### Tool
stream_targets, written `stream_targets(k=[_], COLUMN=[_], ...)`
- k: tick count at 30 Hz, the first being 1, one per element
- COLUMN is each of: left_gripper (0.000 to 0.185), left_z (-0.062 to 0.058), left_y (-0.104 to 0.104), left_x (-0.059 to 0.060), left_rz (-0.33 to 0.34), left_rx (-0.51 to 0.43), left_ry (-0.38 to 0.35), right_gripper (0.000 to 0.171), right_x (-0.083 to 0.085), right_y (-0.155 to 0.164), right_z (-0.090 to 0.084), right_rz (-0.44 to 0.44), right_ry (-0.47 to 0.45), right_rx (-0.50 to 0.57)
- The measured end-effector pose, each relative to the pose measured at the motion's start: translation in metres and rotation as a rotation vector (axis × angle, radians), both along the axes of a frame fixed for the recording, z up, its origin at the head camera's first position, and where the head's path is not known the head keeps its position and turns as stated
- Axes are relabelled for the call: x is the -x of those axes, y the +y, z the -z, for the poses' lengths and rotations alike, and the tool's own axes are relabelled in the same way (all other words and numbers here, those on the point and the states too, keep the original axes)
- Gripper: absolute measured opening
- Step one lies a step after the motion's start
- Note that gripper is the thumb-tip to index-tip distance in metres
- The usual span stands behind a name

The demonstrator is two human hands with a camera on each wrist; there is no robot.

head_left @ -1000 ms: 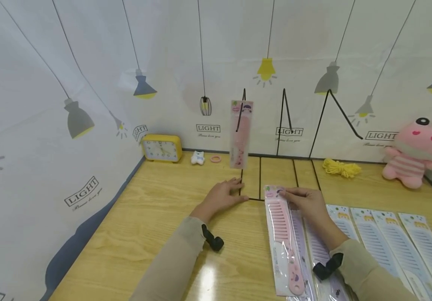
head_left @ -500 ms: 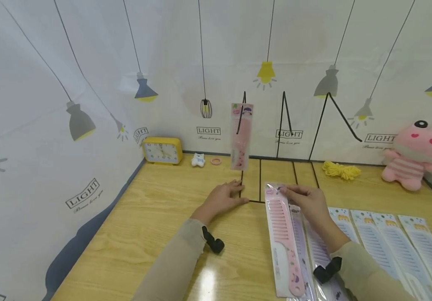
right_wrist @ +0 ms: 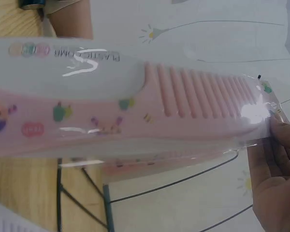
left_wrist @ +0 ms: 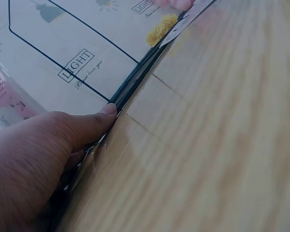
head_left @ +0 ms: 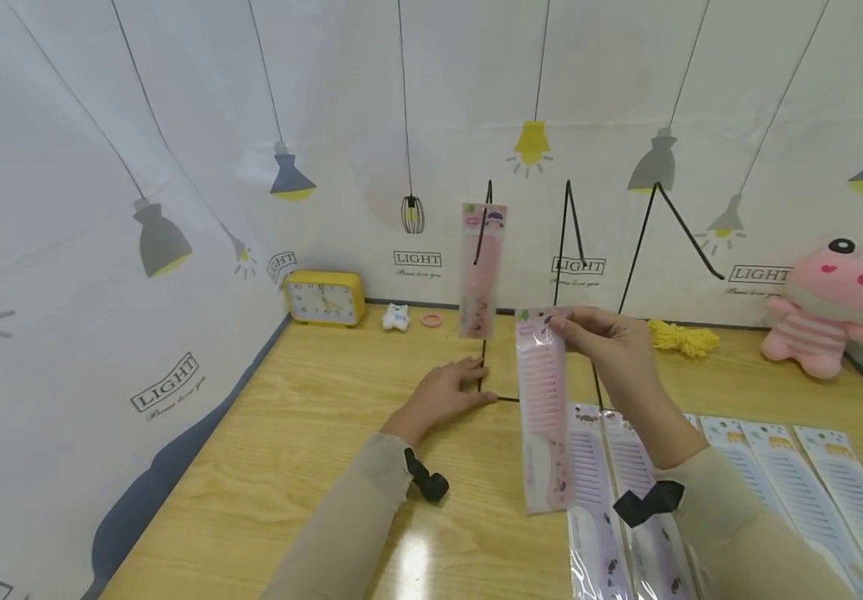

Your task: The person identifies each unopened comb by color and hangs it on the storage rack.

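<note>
The right hand (head_left: 614,350) has a narrow grip, pinching the top edge of a packaged pink comb (head_left: 541,400), held upright above the tabletop (head_left: 311,450) before a black wire rack (head_left: 562,242). The left hand (head_left: 446,392), grip relaxed, touches the rack's base below a hanging pink comb (head_left: 484,275).

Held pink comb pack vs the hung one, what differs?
Support: right hand pinches the held pack near its top; the hung pack hangs on a black wire hook.
Place: the held pack is lower and nearer the head camera; the hung pack is higher, farther back.
Shared: pink comb, clear packaging.
</note>
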State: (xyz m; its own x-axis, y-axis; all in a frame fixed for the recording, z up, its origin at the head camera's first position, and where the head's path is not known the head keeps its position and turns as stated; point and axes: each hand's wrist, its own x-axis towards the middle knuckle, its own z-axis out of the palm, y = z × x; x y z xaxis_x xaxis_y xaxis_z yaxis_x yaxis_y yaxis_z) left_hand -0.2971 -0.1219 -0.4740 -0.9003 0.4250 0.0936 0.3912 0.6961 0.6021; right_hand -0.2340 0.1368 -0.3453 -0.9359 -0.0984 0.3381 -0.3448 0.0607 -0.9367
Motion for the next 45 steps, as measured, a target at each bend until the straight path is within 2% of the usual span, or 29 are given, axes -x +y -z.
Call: stream_targets(k=[7, 14, 17, 24, 30, 38, 45], left_gripper=[0.066, 0.065, 0.064, 0.063, 0.064, 0.066, 0.064], left_z=[0.001, 0.002, 0.001, 0.004, 0.007, 0.003, 0.003], left_y=[0.000, -0.001, -0.001, -0.001, -0.001, -0.001, -0.001], left_x=[0.003, 0.005, 0.005, 0.006, 0.007, 0.003, 0.004], left_rz=[0.000, 0.017, 0.022, 0.008, 0.008, 0.007, 0.007], left_rx=[0.009, 0.032, 0.029, 0.048, 0.040, 0.026, 0.035], left_ry=[0.003, 0.034, 0.035, 0.033, 0.035, 0.014, 0.026], right_gripper=[0.035, 0.019, 0.014, 0.016, 0.017, 0.019, 0.017], right_x=[0.004, 0.014, 0.018, 0.024, 0.028, 0.033, 0.037], right_y=[-0.026, -0.051, -0.058, -0.066, -0.069, -0.069, -0.072], right_z=[-0.031, -0.050, -0.054, -0.060, -0.060, -0.058, -0.055], right_rz=[0.012, 0.031, 0.044, 0.065, 0.075, 0.105, 0.116], right_ry=[0.119, 0.351, 0.418, 0.457, 0.423, 0.426, 0.439], right_rx=[-0.112, -0.196, -0.235, -0.260, -0.241, -0.252, -0.236])
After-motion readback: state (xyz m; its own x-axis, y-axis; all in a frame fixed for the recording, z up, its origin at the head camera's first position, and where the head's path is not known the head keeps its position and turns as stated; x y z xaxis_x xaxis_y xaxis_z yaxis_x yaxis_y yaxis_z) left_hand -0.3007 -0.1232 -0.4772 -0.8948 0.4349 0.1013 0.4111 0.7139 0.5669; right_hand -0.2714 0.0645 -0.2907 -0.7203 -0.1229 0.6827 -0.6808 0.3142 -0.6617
